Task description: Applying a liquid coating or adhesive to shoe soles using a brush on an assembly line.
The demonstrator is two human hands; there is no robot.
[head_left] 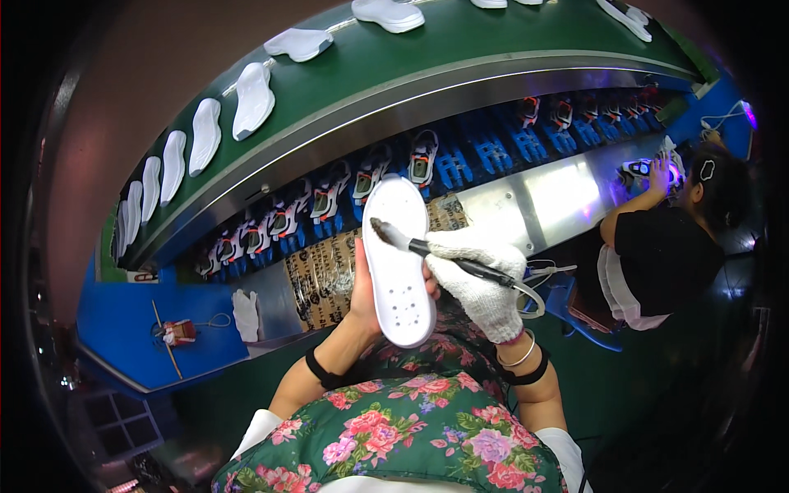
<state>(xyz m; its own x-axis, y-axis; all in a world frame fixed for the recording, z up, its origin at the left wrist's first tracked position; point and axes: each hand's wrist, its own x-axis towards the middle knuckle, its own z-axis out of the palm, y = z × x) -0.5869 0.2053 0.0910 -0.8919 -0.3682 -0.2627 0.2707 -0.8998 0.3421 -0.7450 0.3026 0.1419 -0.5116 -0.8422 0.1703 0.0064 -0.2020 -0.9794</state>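
Upright in front of me is a white shoe sole (400, 275), its inner face with a patch of small holes toward me. My bare left hand (363, 289) grips it from behind and along its edges, so part of the fingers is hidden. In a white knitted glove, my right hand (481, 279) is closed around a black-handled brush (450, 260) with a tube trailing from its back end. The brush's dark bristles rest at the upper left of the sole's inner face.
More white soles (253, 100) lie along the green conveyor (460, 37). Below it, shoe uppers (330, 194) stand on blue racks (491, 156). A co-worker (666, 238) handles a shoe at right. A spare glove (246, 315) lies near a blue table (123, 329) at left.
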